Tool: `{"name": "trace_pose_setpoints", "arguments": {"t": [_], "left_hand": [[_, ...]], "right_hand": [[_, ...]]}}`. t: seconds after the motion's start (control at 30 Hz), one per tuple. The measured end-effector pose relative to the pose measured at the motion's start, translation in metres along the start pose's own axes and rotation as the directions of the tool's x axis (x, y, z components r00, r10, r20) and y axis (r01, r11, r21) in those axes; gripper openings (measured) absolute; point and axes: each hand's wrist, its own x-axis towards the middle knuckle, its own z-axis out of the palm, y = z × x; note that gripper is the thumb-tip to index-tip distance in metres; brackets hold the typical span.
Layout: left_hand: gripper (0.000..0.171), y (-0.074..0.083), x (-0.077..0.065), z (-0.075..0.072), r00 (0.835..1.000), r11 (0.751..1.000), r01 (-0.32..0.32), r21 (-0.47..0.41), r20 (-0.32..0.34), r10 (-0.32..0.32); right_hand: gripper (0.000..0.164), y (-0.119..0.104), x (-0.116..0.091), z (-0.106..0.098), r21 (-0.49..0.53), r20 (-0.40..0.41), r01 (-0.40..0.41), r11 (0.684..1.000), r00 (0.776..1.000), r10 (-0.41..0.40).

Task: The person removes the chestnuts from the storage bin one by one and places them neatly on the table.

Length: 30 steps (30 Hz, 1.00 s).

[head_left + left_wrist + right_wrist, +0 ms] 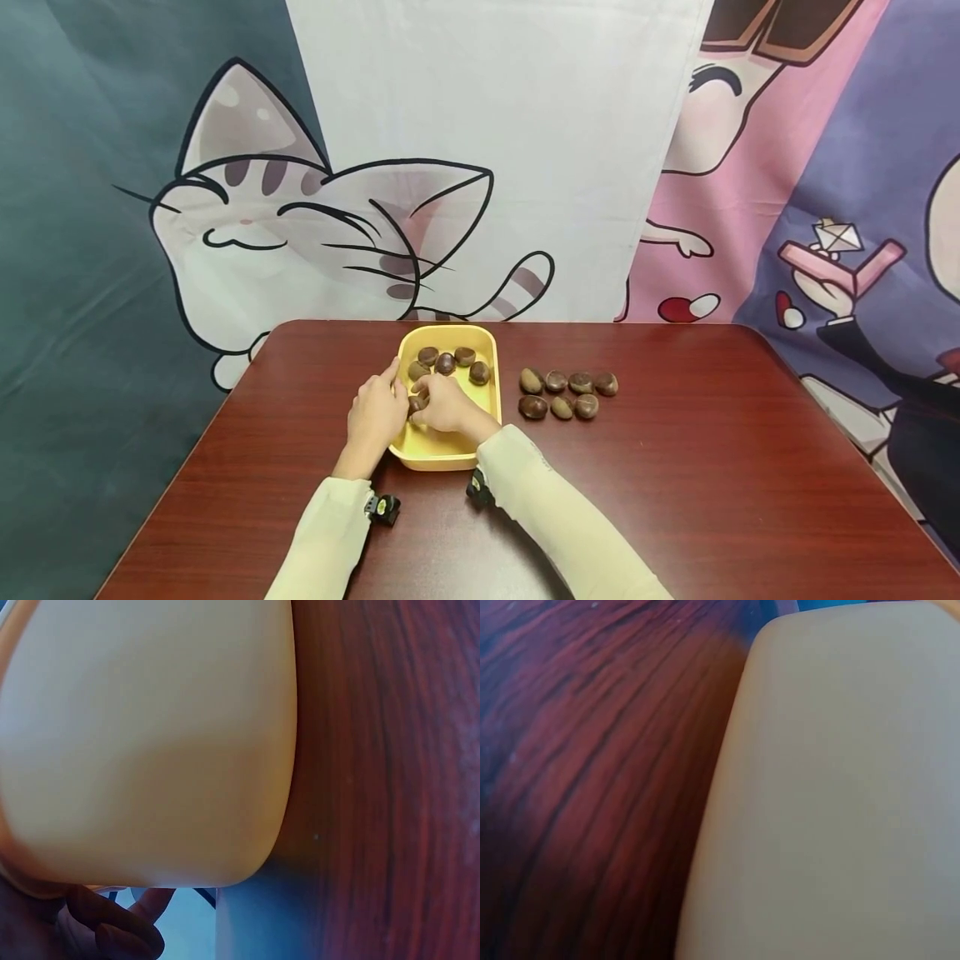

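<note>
A yellow plastic basin stands on the table, its pale outer wall filling much of both wrist views. My left hand holds the basin's left rim, and its bent fingers show past the basin's corner in the left wrist view. Reaching over the right rim, my right hand is low inside the basin, thumb and fingers pinching a brown chestnut near the left wall. Several other chestnuts lie loose in the far half. The right wrist view hides the right hand.
Right of the basin, several chestnuts lie in two rough rows on the dark red wooden table. A cloth backdrop with cartoon cats hangs behind the table's far edge. Black wrist cameras sit under both sleeves.
</note>
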Motion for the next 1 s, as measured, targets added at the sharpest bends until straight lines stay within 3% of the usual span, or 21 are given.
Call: {"name": "trace_pose_setpoints", "arguments": {"t": [0.23,0.57,0.73,1.0], "left_hand": [[0.048,0.000,0.000,-0.002,1.000,1.000,0.002,0.006,-0.013,-0.001],[0.049,0.000,0.000,0.000,1.000,1.000,0.006,0.017,0.008,-0.006],[0.048,-0.001,0.000,0.001,1.000,1.000,0.006,0.021,0.014,-0.007],[0.048,-0.001,0.000,0.001,1.000,0.999,0.001,0.037,0.004,-0.001]], "right_hand": [[0.035,-0.002,0.001,0.000,-0.008,0.019,0.020,1.000,1.000,-0.020],[0.034,-0.004,-0.005,-0.005,0.041,-0.021,-0.005,0.999,1.000,0.006],[0.033,-0.003,-0.010,-0.015,0.079,-0.046,-0.020,0.997,0.999,0.023],[0.026,0.004,-0.016,-0.038,0.051,-0.134,-0.012,0.999,0.991,0.018]]}}
